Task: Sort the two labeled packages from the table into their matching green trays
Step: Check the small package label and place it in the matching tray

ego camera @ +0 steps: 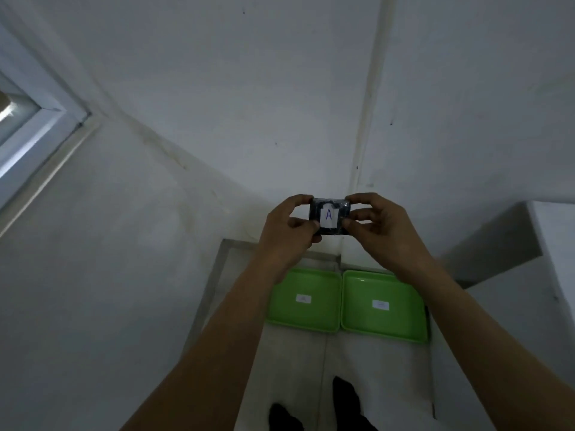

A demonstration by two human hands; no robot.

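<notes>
Held up in front of the white wall (249,88), well above both green trays, with open air all round the left hand (287,233), the right hand (381,231) and the dark package (330,216) pinched between them. Lay side by side below, the left tray (280,306) and right tray (413,321), rims touching, insides bare but for small white labels. Partly overlapped in view by the forearms; hemmed at right by a white ledge (547,244).

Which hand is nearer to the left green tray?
The left hand. It is held up just above the left green tray, while the right hand is over toward the right tray. Both grip the package.
</notes>
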